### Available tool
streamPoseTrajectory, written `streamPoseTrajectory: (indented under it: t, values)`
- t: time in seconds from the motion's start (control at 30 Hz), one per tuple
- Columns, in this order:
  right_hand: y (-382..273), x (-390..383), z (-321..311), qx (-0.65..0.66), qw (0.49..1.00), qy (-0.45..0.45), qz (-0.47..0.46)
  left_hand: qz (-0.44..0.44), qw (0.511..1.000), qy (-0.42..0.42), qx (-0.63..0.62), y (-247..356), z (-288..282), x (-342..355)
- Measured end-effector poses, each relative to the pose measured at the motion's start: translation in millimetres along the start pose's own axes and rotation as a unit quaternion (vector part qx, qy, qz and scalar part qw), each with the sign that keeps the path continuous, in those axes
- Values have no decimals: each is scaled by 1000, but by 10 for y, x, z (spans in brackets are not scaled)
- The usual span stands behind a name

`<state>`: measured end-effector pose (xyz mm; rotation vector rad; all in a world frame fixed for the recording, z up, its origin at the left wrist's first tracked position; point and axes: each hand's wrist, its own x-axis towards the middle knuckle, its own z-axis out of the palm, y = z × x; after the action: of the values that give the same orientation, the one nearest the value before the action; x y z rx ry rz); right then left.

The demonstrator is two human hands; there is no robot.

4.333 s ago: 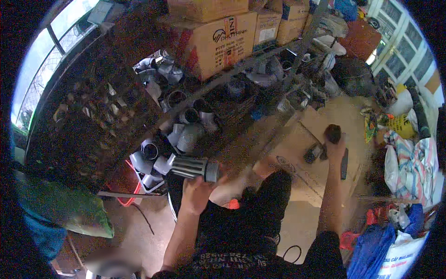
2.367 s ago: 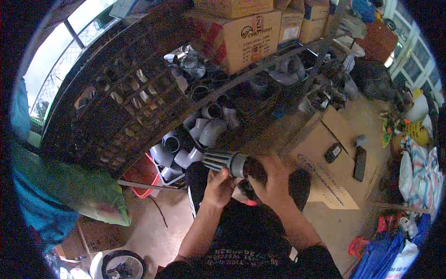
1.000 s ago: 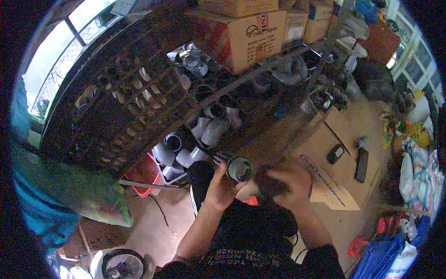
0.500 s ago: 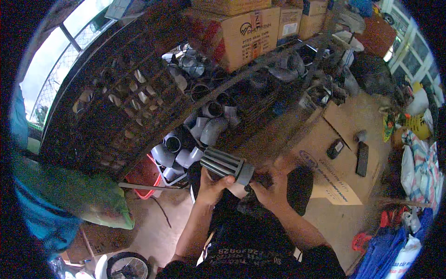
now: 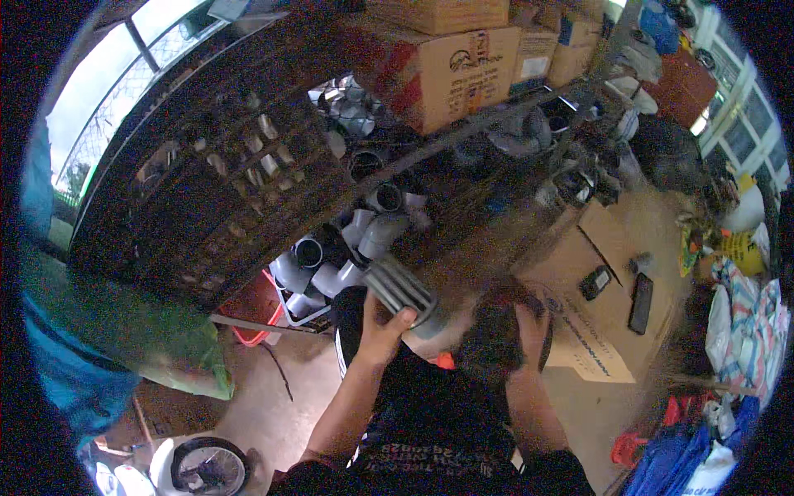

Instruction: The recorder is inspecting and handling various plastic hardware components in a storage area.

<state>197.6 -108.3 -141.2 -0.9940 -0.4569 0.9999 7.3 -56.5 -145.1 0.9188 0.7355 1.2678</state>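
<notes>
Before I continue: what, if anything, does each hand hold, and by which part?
The left hand holds the grey ribbed cylinder by its side, near the lower end. For the right hand, it's too dark to tell.

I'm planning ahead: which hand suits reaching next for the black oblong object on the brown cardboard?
Probably the right hand: it's nearer the black oblong object; the left hand grips a grey ribbed cylinder. Right hand's grip unclear.
</notes>
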Motion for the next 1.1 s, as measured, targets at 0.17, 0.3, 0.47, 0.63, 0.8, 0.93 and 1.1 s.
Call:
streamPoseTrajectory:
  t: [0.17,0.3,0.47,0.63,0.8,0.93,1.1]
  values:
    - [-194,-190,745,-399,819,-182,-370,-30,994,-33,99,-295,158,-118]
    - [0,0,742,-422,834,-143,-326,-111,973,32,-200,-405,249,-181]
    - [144,271,641,-268,962,-40,-20,-278,874,114,-381,-73,522,-16]
    - [127,460,117,-215,965,74,-132,-320,869,98,-365,-696,-111,117]
    - [305,358,-57,-152,978,141,15,-388,823,84,-406,-857,-93,-76]
    - [510,57,-182,-241,970,-4,-27,-334,831,209,-393,-1029,-11,-60]
    - [187,-98,-158,-559,767,-278,-147,-269,853,140,-424,-724,-156,167]
